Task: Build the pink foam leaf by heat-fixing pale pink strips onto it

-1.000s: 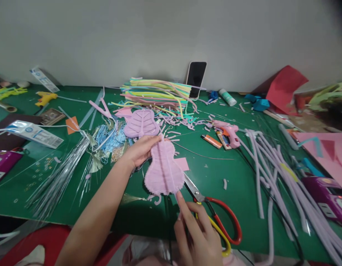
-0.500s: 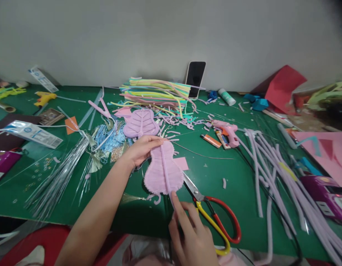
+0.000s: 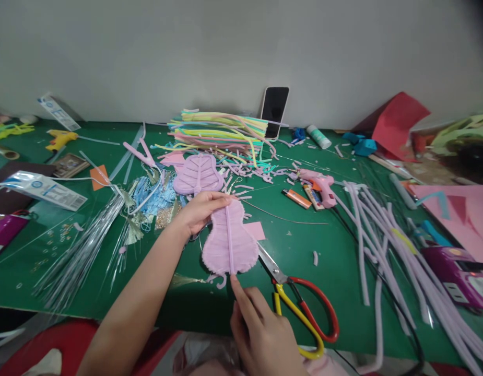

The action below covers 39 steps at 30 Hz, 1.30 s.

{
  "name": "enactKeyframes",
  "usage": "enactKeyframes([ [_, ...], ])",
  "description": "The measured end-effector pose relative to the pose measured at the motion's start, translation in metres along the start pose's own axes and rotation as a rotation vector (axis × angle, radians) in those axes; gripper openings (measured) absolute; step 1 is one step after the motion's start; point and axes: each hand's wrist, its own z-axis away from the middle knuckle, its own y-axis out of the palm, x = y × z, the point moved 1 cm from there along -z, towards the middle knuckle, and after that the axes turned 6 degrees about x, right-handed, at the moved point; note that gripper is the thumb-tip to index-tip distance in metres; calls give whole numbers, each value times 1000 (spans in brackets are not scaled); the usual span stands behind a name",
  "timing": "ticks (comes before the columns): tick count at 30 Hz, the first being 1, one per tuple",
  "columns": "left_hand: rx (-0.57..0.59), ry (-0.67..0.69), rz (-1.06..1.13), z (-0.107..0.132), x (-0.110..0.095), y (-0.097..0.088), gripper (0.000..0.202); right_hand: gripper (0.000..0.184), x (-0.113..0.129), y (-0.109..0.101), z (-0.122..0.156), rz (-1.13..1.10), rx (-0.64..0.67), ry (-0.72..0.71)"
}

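Note:
A gourd-shaped lilac pipe-cleaner piece (image 3: 220, 237) lies over the green table, with a small curled hook at its lower edge. My left hand (image 3: 204, 211) grips its narrow top between thumb and fingers. Down its middle runs a lilac pipe cleaner (image 3: 230, 235). My right hand (image 3: 260, 324) touches that strip's lower end with the index fingertip, the other fingers curled in; whether it pinches the strip I cannot tell. Behind my left hand rests another lilac piece (image 3: 198, 175) with raised veins. Scissors (image 3: 282, 279) with red and yellow handles lie beside the piece, blades partly apart.
A pink glue gun (image 3: 321, 185) and an orange lighter (image 3: 296, 198) sit to the right. Lilac pipe cleaners (image 3: 382, 245) spread along the right side. Coloured stems (image 3: 218, 130) are stacked before a phone (image 3: 275, 110). Blue tassels (image 3: 155, 196) lie left, near silvery strips (image 3: 82, 248).
The centre strip's lower end has swung left and now lies along the middle of the gourd shape. My right hand has shifted slightly left and down with it. My left hand keeps its hold.

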Motion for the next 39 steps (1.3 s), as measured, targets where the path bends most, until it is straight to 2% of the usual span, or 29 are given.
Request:
enactKeyframes([
  [6, 2, 0, 3, -1, -1, 1, 24, 41, -2, -7, -6, -95, -6, 1],
  [11, 11, 10, -5, 1, -2, 4, 28, 34, -14, -41, -15, -241, -94, -28],
  [12, 12, 10, -10, 2, -2, 5, 30, 34, -19, -50, -15, -240, -136, -10],
  [15, -2, -6, -49, 6, -1, 4, 36, 29, -47, -72, -11, -115, -240, 169],
  [17, -19, -21, -90, 8, -1, 3, 33, 27, -69, -80, -6, 42, -179, 193],
  [19, -32, -34, -131, 9, 0, 1, 28, 23, -87, -83, -4, 163, 16, 95],
  [21, -31, -50, -163, 10, 0, 1, 26, 22, -98, -86, -11, 189, 160, -8],
  [24, -6, -70, -195, 12, -1, 1, 24, 21, -98, -95, -48, 325, 123, 88],
  [26, 25, -82, -208, 13, -2, 2, 24, 22, -93, -94, -88, 351, 103, 111],
  [27, 44, -89, -212, 14, -3, 3, 25, 21, -91, -89, -110, 331, 139, 97],
  [29, 89, -108, -214, 17, -3, 2, 29, 20, -91, -74, -149, 295, 163, 95],
  [31, 123, -126, -208, 19, -3, 0, 35, 24, -95, -55, -176, 303, 193, 129],
  [35, 75, -129, -193, 20, 3, -7, 41, 24, -101, -30, -192, 254, 271, 83],
  [39, 33, -129, -180, 17, 9, -11, 38, 26, -99, -35, -186, 207, 268, 132],
])
